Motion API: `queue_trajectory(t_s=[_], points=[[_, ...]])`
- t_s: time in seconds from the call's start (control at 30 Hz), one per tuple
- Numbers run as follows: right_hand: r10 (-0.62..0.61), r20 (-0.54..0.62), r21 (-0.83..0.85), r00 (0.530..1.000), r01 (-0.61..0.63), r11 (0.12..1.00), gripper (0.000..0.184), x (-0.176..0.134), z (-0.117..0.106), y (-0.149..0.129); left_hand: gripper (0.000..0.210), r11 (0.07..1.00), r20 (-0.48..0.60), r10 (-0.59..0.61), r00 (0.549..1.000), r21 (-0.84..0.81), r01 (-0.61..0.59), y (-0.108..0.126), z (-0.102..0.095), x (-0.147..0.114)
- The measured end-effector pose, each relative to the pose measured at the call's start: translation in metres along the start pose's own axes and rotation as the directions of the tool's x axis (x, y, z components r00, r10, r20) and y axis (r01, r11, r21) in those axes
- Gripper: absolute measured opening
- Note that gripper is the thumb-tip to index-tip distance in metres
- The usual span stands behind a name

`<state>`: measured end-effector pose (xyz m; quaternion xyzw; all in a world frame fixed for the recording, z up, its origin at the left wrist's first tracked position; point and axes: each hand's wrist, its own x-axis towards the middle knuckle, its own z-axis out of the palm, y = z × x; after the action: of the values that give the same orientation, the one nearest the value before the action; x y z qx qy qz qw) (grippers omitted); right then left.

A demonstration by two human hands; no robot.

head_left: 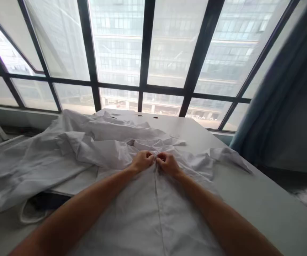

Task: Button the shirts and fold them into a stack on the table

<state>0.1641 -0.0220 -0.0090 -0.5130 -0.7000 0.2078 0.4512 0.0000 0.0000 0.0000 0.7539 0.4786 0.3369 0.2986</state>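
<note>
A white shirt (132, 213) lies spread front side up, its collar end away from me and its front seam running toward me. My left hand (143, 160) pinches the shirt's front edge near the collar, fingers closed. Right beside it, my right hand (168, 163) grips the other side of the same opening with bent fingers. The fingertips nearly meet over the seam. Whatever small part sits between them, such as a button, is hidden. A sleeve (229, 156) reaches out to the right.
More crumpled white garments (73, 142) are heaped to the left and behind the shirt. The white table (260, 202) extends to the right. A dark item (49, 201) lies at lower left. Framed windows (118, 46) stand beyond, with a blue curtain (273, 96) at right.
</note>
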Motion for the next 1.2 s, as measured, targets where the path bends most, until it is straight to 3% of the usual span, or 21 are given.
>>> queue_trajectory(t_s=[0.27,0.43,0.67,0.83,1.2], points=[[0.099,0.033,0.133,0.995,-0.103,0.986,0.022,-0.002,-0.001,0.001,0.027,0.998,0.065,-0.033,0.997,-0.058,0.037,0.002,0.001,0.0],[0.213,0.113,0.295,0.97,-0.238,0.925,0.021,-0.002,-0.004,-0.001,0.027,0.999,0.082,-0.016,0.997,-0.027,0.018,0.002,0.002,-0.001],[0.303,0.212,0.399,0.929,-0.365,0.841,0.019,0.0,-0.011,-0.004,0.032,0.998,0.092,0.027,0.995,0.046,-0.032,-0.001,0.007,0.0],[0.288,0.229,0.379,0.93,-0.358,0.853,0.017,0.001,-0.008,-0.004,0.031,0.998,0.115,0.019,0.993,0.051,-0.025,0.0,0.005,0.0],[0.196,0.206,0.31,0.959,-0.254,0.916,0.027,0.001,0.0,0.005,0.036,0.986,0.118,0.049,0.992,-0.166,-0.029,-0.008,0.008,0.006]])
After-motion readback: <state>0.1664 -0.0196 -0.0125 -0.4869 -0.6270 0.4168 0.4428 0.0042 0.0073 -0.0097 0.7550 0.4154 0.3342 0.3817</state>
